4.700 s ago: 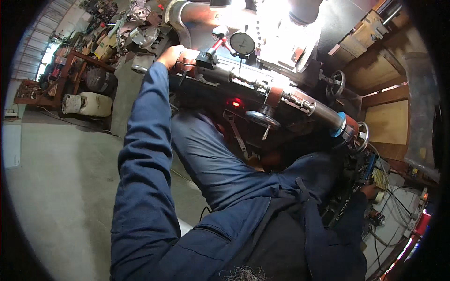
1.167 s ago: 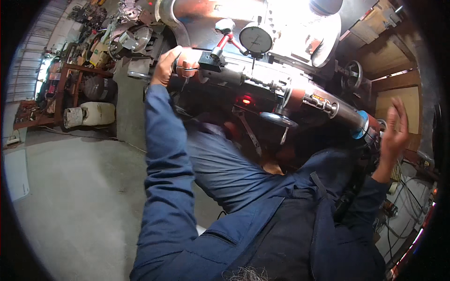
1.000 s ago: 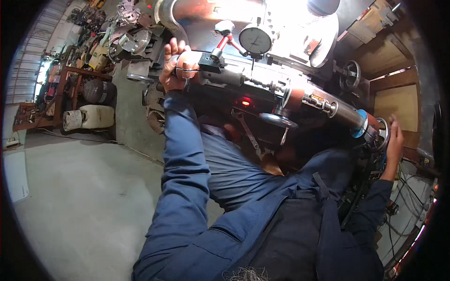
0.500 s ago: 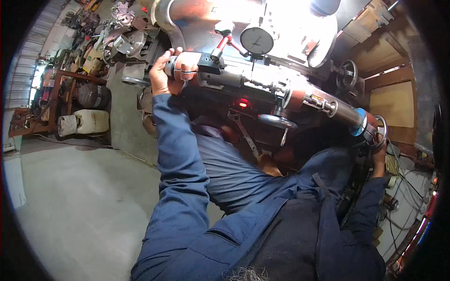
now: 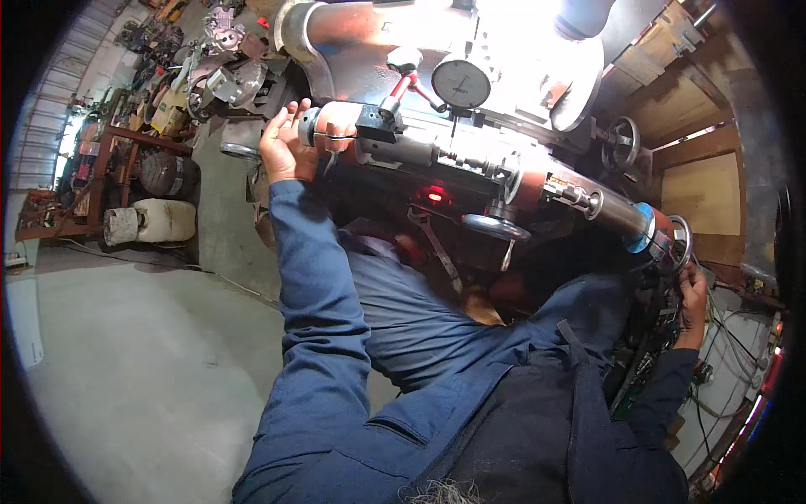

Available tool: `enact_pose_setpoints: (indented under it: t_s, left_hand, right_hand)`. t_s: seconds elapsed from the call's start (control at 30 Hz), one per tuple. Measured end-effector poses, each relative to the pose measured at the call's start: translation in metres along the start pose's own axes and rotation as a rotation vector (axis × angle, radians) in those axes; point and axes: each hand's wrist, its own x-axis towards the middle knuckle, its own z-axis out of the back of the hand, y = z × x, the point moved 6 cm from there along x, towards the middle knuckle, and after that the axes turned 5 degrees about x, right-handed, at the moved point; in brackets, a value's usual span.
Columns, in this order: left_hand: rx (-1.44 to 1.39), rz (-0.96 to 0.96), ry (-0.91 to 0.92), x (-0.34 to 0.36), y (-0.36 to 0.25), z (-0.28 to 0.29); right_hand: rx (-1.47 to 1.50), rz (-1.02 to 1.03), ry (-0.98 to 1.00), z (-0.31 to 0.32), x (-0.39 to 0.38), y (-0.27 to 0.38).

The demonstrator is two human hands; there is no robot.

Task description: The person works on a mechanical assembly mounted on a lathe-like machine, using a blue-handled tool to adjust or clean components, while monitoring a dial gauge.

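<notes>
At the left end of a metal machine, my left hand (image 5: 285, 144) has its fingers apart beside the round grey collar (image 5: 307, 127). Its palm is close to the reddish clamp housing (image 5: 338, 119); whether they touch I cannot tell. My right hand (image 5: 693, 296) pinches the lower rim of a small handwheel (image 5: 686, 244) at the machine's right end. Between the hands runs a shaft assembly (image 5: 470, 161). Above it stands a round dial indicator (image 5: 461, 84), carried by a red jointed arm (image 5: 405, 86) on a black block (image 5: 380, 123).
A second handwheel (image 5: 495, 225) with a crank handle juts toward my lap, near a wrench (image 5: 435, 248). Another wheel (image 5: 621, 143) sits at the back right. A red light (image 5: 435, 197) glows below the shaft. Metal parts crowd the far left, above a whitish jug (image 5: 165, 222).
My left hand has shifted slightly left, its fingers coming off the collar. My right hand has moved down and right around the handwheel's rim.
</notes>
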Motion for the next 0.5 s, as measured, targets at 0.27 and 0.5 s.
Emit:
enact_pose_setpoints:
  t_s: [0.27,0.5]
  left_hand:
    - [0.036,0.002,-0.025,-0.003,0.0,-0.009]
    - [0.143,0.131,0.038,-0.015,0.001,-0.035]
  right_hand:
    - [0.301,0.056,-0.213,-0.017,0.039,0.022]
    - [0.066,-0.005,-0.197,0.042,0.112,-0.057]
